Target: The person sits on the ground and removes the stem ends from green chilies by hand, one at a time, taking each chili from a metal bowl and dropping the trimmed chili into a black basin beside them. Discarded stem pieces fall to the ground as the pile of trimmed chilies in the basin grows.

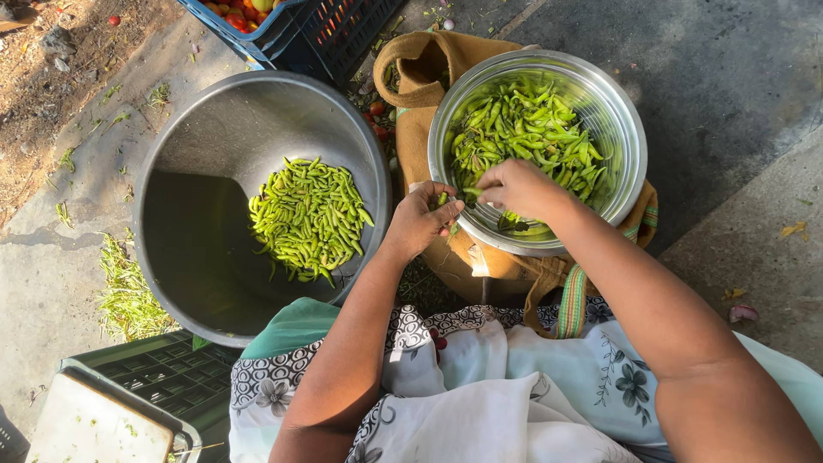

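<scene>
green chillies (523,129) lying heaped in small steel bowl (630,146), pods pointing mixed ways. right hand (514,187) reaching in at near rim, fingers pinching one pod. left hand (420,219) just beside rim, gripping pod too. big steel basin (197,154) sitting left, holding more chillies (309,219).

Sunlit grey concrete floor (729,77), bare dirt (51,51) at the upper-left corner, scattered green trimmings (129,296).

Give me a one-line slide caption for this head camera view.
Two bare hands, left hand and right hand, pick green chillies at a shiny steel bowl's rim.
</scene>
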